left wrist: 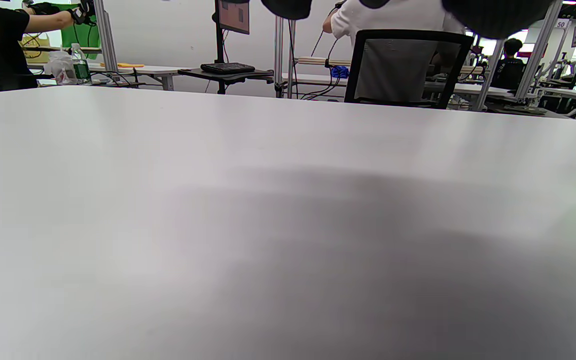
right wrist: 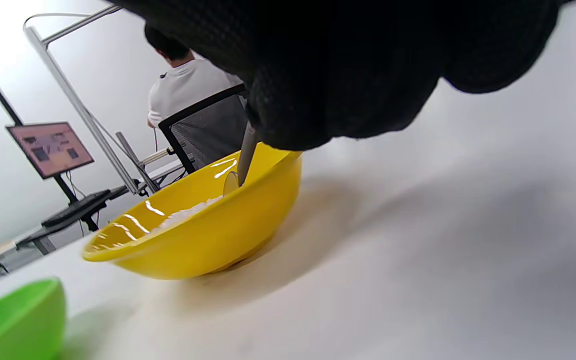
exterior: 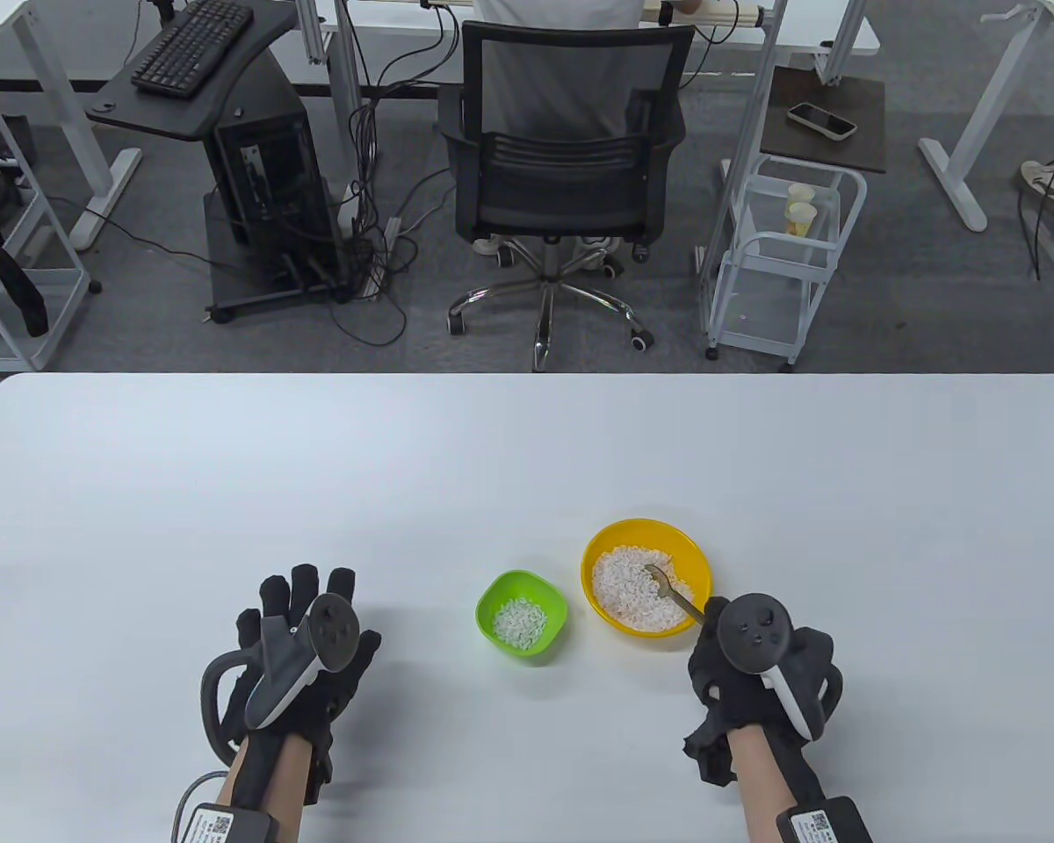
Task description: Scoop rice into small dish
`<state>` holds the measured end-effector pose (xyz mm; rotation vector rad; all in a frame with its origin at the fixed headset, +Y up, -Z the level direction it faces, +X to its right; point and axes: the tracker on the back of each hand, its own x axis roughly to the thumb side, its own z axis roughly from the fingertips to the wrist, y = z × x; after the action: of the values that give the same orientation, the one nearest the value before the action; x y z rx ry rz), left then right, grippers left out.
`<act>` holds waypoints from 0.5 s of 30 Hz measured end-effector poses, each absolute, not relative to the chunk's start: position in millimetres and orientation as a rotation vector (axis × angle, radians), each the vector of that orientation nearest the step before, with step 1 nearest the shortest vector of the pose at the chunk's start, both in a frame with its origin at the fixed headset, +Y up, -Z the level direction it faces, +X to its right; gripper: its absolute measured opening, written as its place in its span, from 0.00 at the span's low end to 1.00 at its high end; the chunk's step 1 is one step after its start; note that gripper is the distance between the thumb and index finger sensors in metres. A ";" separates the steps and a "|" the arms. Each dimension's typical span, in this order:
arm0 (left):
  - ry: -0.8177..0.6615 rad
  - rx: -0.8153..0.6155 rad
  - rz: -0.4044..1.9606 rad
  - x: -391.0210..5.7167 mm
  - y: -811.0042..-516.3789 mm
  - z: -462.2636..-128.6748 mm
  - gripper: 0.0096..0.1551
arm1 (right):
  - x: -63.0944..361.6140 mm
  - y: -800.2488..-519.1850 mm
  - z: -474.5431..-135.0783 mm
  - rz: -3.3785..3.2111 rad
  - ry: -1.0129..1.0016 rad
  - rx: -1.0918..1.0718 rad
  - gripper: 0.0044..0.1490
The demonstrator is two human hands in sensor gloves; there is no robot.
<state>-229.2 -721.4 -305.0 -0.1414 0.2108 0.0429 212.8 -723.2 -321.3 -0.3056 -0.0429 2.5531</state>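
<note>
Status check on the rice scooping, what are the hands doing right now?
Right hand holds spoon, tip in yellow bowl of rice. Left hand open, idle. Green dish has some rice. Path clear.

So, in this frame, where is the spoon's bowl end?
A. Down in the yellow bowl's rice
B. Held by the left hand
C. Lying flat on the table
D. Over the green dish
A: the right hand holds the spoon by its handle, and its bowl end sits in the rice of the yellow bowl; the left hand holds nothing.
</note>
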 end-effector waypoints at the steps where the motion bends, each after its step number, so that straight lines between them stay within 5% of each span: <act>1: 0.210 -0.141 0.044 -229.3 -721.4 -305.0 0.45 | 214.0 -726.4 -321.9 2.492 -0.019 -0.318 0.27; 15: 0.210 -0.150 0.041 -229.8 -722.2 -305.7 0.45 | 227.6 -755.7 -324.1 2.052 0.189 -0.494 0.28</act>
<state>-229.8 -722.2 -305.7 -0.1504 0.2101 0.0411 227.6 -755.7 -324.1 -0.4940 0.1892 2.0522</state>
